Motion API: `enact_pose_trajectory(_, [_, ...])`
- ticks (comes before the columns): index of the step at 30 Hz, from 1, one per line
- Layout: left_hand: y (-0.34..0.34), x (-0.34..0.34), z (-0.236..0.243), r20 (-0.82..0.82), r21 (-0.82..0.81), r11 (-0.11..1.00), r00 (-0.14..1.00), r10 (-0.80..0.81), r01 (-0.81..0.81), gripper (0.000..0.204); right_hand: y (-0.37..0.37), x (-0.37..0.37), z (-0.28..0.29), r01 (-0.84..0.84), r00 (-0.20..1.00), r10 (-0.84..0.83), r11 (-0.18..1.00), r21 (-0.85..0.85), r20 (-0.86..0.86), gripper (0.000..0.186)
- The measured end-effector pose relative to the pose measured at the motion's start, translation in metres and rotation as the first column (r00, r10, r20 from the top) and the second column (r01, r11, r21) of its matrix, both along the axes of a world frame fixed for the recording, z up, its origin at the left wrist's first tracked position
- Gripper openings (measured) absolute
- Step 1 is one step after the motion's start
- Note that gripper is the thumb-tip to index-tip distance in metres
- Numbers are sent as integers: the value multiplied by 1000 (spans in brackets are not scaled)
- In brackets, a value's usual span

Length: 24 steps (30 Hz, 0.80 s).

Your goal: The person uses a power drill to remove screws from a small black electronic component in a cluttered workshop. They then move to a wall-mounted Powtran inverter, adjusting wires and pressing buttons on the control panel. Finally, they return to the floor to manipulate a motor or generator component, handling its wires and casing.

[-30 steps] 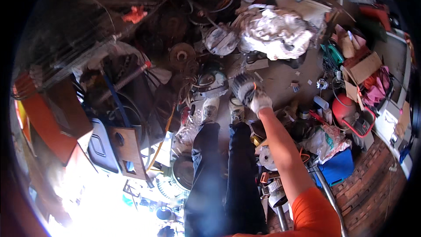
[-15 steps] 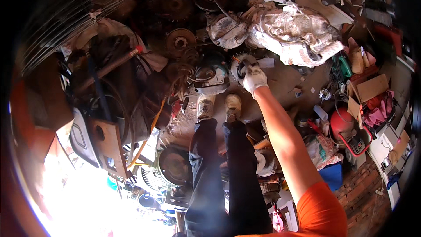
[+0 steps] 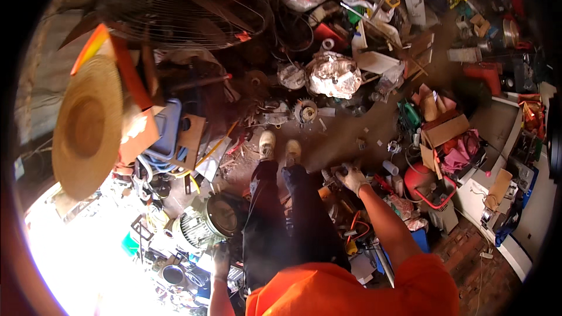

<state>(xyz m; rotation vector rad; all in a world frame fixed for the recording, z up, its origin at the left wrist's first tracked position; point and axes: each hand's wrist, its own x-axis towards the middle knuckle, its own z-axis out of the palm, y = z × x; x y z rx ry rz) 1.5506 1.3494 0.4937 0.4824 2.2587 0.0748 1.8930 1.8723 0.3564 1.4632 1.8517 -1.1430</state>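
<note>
My right hand (image 3: 352, 179), in a pale work glove, is right of my knees with its fingers curled at a dark grey piece whose kind I cannot make out. Low beside my left thigh, my left hand (image 3: 220, 254) is in shade near a finned electric motor (image 3: 196, 228) with a dark round end; its fingers do not show clearly. Past my shoes, a round metal motor part (image 3: 305, 111) lies on the floor beside a greyish housing (image 3: 275, 115). Neither hand is near these two.
A whitish, dirty bundle (image 3: 333, 75) lies farther ahead. At the left hangs a straw hat (image 3: 88, 127), near a wire fan guard (image 3: 181, 11). To the right stand a red rounded machine (image 3: 422, 181) and a cardboard box (image 3: 445, 130). Loose parts and scraps crowd around my legs.
My right hand has left the round motor part ahead of my shoes and come back toward my right knee. My left hand has come into view. The view has tilted and widened.
</note>
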Motion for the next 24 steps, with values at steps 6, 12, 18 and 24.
enact_pose_trajectory(6, [245,-24,90,484,581,716,872,78,-387,53,-10,-68,65,194,836,-151,981,27,-528,57])
enact_pose_trajectory(12, [382,26,110,-577,-250,344,146,-804,905,60,-34,-242,190,246,653,18,941,234,-758,55])
enact_pose_trajectory(18, [369,45,90,-377,-925,289,-693,-614,247,55,-34,-261,141,251,860,92,779,574,-501,63])
enact_pose_trajectory(24, [324,25,123,-794,-321,350,-48,-606,880,56,-6,-276,69,66,988,42,749,659,-146,58])
